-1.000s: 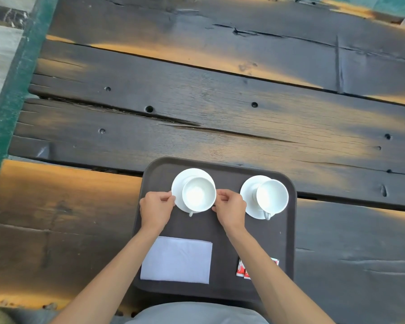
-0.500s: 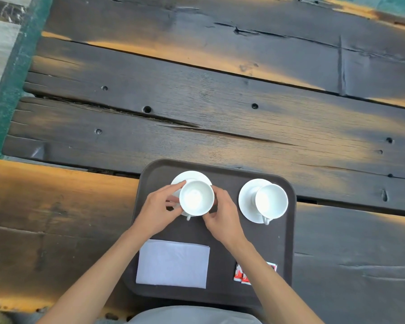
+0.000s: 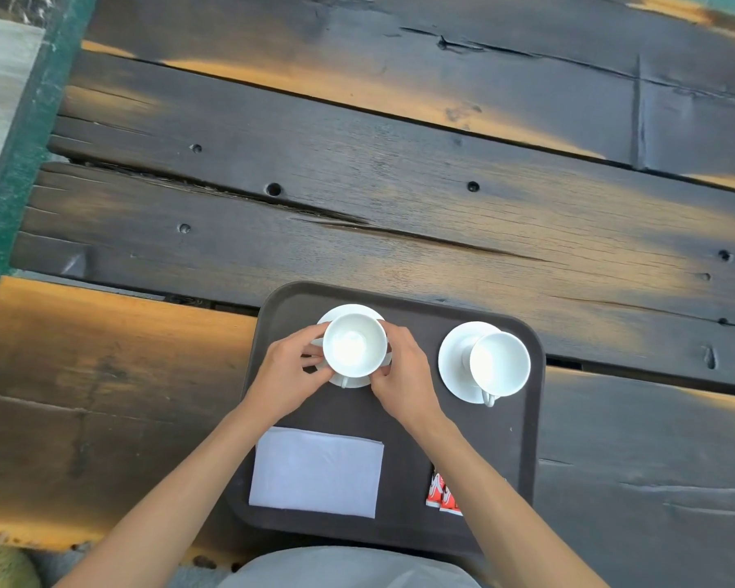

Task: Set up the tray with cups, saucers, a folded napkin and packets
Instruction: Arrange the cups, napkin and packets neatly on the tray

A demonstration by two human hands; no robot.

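A dark brown tray (image 3: 522, 439) lies on the wooden table near its front edge. At its back left a white cup (image 3: 354, 344) stands on a white saucer (image 3: 349, 311). My left hand (image 3: 287, 375) grips the cup's left side and my right hand (image 3: 402, 375) its right side. A second white cup (image 3: 500, 363) sits on its saucer (image 3: 452, 358) at the back right, handle toward me. A folded white napkin (image 3: 317, 471) lies at the tray's front left. Red and white packets (image 3: 440, 494) lie at the front right, partly hidden by my right forearm.
The table is made of dark, weathered planks (image 3: 399, 205) with cracks and holes. A green frame edge (image 3: 22, 133) runs along the far left. My grey clothing (image 3: 349, 570) shows at the bottom edge.
Both hands moved from the left saucer's rim inward onto the cup and now hold its sides. The cup sits slightly farther back on its saucer.
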